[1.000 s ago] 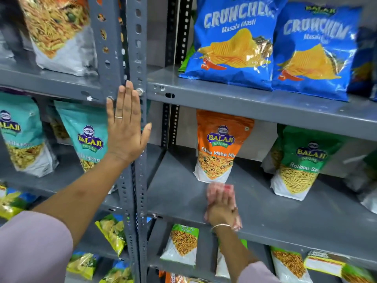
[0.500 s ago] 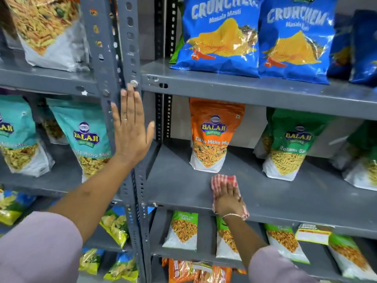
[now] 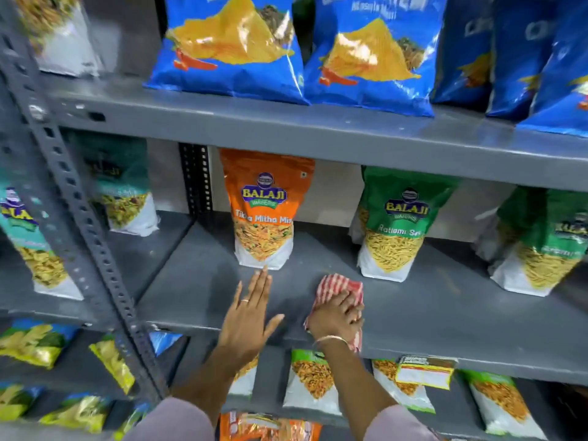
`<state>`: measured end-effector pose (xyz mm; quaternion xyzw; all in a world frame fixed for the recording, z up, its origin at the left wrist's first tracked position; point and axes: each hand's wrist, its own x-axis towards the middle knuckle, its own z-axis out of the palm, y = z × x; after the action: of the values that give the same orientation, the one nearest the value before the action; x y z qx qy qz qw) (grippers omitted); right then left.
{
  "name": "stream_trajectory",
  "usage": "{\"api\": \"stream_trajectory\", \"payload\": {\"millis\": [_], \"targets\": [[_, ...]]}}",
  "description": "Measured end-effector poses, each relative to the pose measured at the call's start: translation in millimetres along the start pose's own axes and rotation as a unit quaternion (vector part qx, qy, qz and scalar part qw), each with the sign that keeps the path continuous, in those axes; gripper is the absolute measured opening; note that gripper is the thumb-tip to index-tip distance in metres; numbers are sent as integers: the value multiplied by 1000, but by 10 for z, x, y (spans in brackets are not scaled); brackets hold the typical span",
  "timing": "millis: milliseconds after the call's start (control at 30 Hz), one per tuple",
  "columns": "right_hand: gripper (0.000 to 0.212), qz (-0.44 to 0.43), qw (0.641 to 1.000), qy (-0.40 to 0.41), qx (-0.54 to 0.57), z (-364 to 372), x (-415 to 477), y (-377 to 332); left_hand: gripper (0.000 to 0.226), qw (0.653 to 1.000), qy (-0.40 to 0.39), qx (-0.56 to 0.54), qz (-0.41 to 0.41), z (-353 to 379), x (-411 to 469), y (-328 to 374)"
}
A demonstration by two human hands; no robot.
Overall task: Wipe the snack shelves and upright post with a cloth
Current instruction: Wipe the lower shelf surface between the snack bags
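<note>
My right hand [image 3: 337,315] presses a red-and-white striped cloth [image 3: 337,286] flat on the grey middle shelf [image 3: 445,316], near its front edge. My left hand [image 3: 248,316] is open with fingers spread, hovering just left of the cloth, its fingertips close to the base of an orange Balaji snack bag [image 3: 265,208]. The grey perforated upright post [image 3: 79,224] runs diagonally down the left side, apart from both hands.
A green Balaji bag [image 3: 397,224] stands right of the orange one, another green bag [image 3: 544,243] farther right. Blue Crunchem bags [image 3: 235,46] fill the top shelf [image 3: 286,128]. Teal bags [image 3: 124,192] sit left of the post. Smaller packets [image 3: 315,383] line the lower shelf.
My left hand has come off the upright post and moved right and down over the middle shelf. My right hand has slid the cloth to the right. The view has shifted right.
</note>
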<state>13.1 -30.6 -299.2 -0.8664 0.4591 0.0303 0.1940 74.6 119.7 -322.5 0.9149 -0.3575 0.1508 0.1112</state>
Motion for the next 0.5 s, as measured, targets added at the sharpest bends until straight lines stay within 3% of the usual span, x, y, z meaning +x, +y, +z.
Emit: {"api": "stream_trajectory", "payload": {"millis": [167,267,500], "targets": [[67,-23,1000,3,-7,19,434,-144,84,995,-59,-33,-76,185,-49,83],[65,-43,999,4,-14,28,675,-234,79,992,-72,-36,-98,194,-65,101],[69,-80,996,22,-32,-1,1124,-435,60,994,-15,-49,-99,267,-71,102]]}}
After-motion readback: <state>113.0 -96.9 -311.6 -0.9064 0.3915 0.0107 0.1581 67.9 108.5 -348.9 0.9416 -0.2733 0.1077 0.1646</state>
